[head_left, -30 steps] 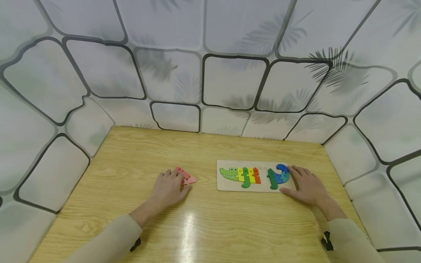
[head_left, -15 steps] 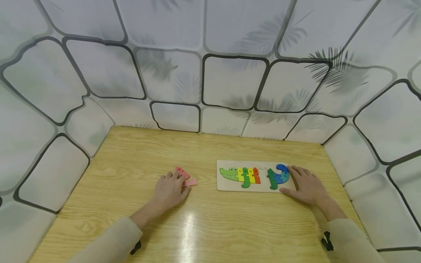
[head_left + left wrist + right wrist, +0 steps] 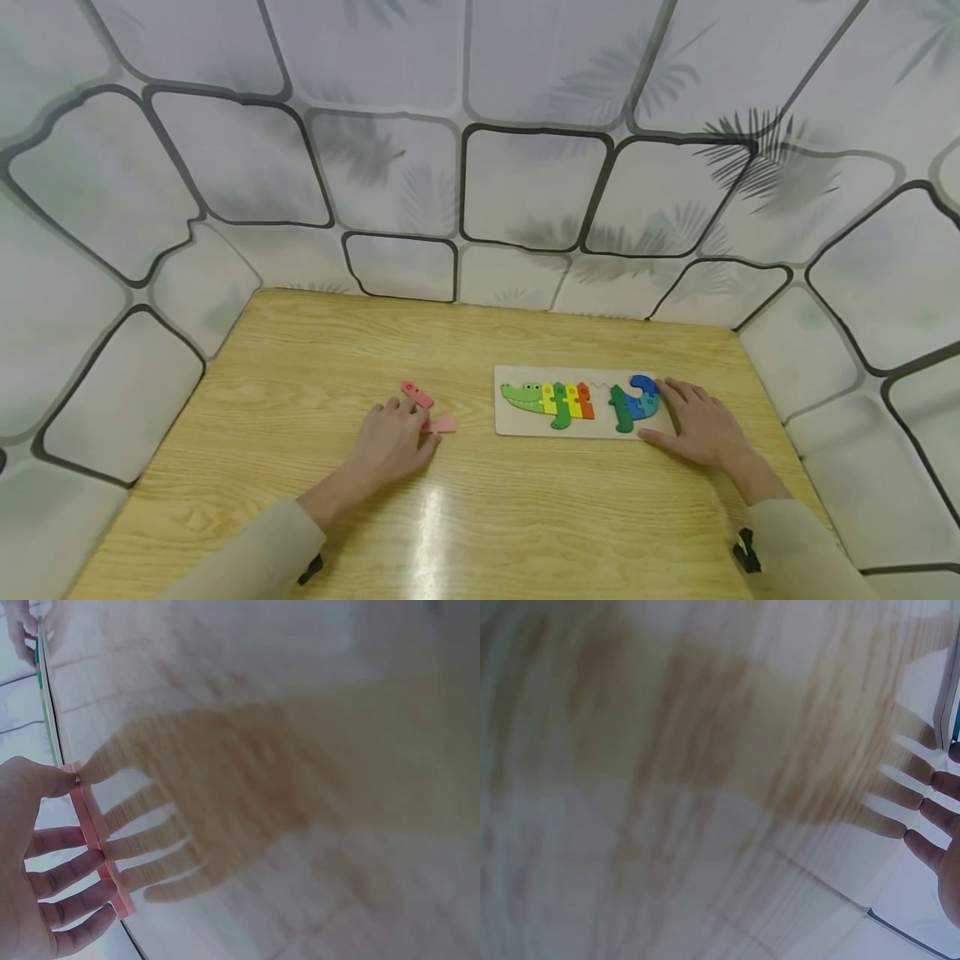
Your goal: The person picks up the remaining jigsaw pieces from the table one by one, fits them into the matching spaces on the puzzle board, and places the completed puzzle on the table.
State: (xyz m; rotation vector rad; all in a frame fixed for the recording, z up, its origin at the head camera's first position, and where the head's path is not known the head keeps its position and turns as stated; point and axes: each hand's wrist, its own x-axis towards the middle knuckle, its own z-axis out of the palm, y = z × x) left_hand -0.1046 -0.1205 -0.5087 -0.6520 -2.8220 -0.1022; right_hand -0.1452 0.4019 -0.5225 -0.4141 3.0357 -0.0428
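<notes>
My left hand (image 3: pixel 390 440) lies low over the table with its fingertips touching a light pink puzzle piece (image 3: pixel 442 426). The thumb is at that piece's near side, and the hand covers its left part. Just beyond the fingers lies a darker pink puzzle piece (image 3: pixel 417 394). In the left wrist view, the pink pieces (image 3: pixel 91 816) form a strip under the thumb and fingertips. My right hand (image 3: pixel 701 423) rests at the right end of the wooden puzzle board (image 3: pixel 517 426), fingers extended. A crocodile head piece (image 3: pixel 522 397) and yellow, orange, green and blue pieces (image 3: pixel 642 406) sit on the board, with a gap between two groups.
The wood-grain table (image 3: pixel 480 517) meets a patterned wall covering (image 3: pixel 532 187) at the back and both sides. A bright reflection lies on the tabletop between my arms. Dark straps (image 3: pixel 746 551) show under both sleeves.
My left hand has shifted slightly right and toward me, sliding and turning the light pink piece away from the darker one. The right hand and board have stayed still.
</notes>
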